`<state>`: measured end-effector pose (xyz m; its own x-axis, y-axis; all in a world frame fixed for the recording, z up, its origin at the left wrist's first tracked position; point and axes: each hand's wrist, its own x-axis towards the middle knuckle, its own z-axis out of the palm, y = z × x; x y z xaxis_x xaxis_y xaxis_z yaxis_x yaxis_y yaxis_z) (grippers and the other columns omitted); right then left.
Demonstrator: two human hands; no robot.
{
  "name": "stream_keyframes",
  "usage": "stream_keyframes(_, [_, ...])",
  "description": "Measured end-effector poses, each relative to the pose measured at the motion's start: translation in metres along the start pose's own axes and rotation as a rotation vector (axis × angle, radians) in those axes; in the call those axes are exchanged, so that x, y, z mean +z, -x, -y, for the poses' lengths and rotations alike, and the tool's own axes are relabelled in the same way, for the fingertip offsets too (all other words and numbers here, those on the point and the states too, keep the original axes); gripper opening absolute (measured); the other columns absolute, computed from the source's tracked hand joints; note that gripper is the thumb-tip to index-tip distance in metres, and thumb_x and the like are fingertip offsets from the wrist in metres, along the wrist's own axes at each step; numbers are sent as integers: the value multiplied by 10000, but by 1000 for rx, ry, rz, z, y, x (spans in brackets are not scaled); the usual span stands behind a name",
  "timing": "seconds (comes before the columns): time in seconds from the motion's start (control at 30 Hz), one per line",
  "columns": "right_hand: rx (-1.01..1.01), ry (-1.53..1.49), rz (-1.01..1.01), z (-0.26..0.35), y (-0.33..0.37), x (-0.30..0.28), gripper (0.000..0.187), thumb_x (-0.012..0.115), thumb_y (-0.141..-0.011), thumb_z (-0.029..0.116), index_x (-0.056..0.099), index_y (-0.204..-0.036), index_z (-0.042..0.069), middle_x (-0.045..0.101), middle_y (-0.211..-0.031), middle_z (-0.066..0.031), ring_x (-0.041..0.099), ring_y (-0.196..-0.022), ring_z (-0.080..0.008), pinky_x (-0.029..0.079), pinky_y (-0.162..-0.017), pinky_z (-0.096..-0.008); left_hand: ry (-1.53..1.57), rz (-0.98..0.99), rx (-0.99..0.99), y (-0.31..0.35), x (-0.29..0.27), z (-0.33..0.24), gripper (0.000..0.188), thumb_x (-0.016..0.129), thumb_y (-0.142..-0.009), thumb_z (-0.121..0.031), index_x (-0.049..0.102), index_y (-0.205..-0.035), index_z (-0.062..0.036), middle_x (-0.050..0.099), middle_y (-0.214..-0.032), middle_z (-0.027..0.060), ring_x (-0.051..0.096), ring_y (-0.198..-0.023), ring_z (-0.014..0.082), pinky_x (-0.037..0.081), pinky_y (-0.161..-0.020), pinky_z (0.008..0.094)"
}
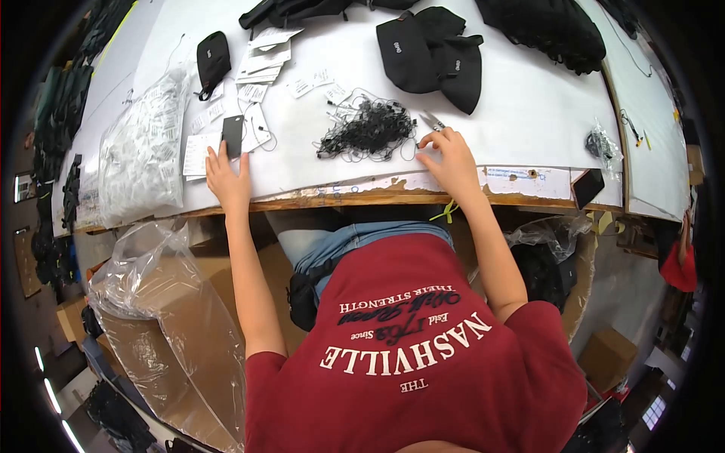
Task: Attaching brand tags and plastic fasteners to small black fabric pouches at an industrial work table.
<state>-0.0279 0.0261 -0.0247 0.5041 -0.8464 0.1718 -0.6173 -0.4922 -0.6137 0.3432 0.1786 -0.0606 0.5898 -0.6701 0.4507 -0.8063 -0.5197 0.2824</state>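
Observation:
My left hand lies at the table's near edge with its fingers stretched and apart. Its fingertips touch the lower part of a black tag, beside white printed cards. My right hand is half curled, with a gap showing between thumb and forefinger. A loop of thin black cord reaches its fingertips from a tangled heap of black tag cords to its left. Just beyond that hand lie small metal thread snips, partly hidden by the fingers.
Black bucket hats lie beyond the cords. A black pouch and a stack of white tags are far left. A clear bag of white labels stands at left. Near the right edge sits a phone; clear plastic hangs below.

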Motion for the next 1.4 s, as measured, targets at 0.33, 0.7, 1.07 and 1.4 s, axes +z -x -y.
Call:
stream_keyframes(0.33, [37,62,-11,-1,-7,-2,118,677,-752,165,622,-807,76,538,-789,-55,538,-770,-228,445,-714,-334,75,98,-53,-10,-3,12,645,603,-828,-483,438,-1333,-117,340,-1418,184,284,-1316,354,216,-1058,495])
stream_keyframes(0.7, [408,231,214,-69,15,-102,138,662,-770,174,645,-833,53,593,-834,-90,584,-791,-237,460,-703,-348,-41,241,-224,-34,-10,54,965,670,-692,-619,299,-1407,-87,253,-1430,263,219,-1320,414,195,-1059,530])
stream_keyframes(1.07, [194,156,119,-7,-15,-39,161,688,-744,182,627,-864,94,566,-881,-71,578,-831,-249,472,-720,-360,-89,226,-286,-52,-20,55,1037,759,-572,-618,366,-1361,-72,366,-1248,222,314,-1183,395,251,-1025,498])
stream_keyframes(1.4, [-28,135,238,6,-30,-22,128,627,-793,114,550,-818,16,550,-868,-95,547,-782,-267,454,-682,-360,301,118,-371,-43,-69,24,635,803,-668,-323,558,-1152,8,456,-1142,163,440,-1087,271,363,-962,378])
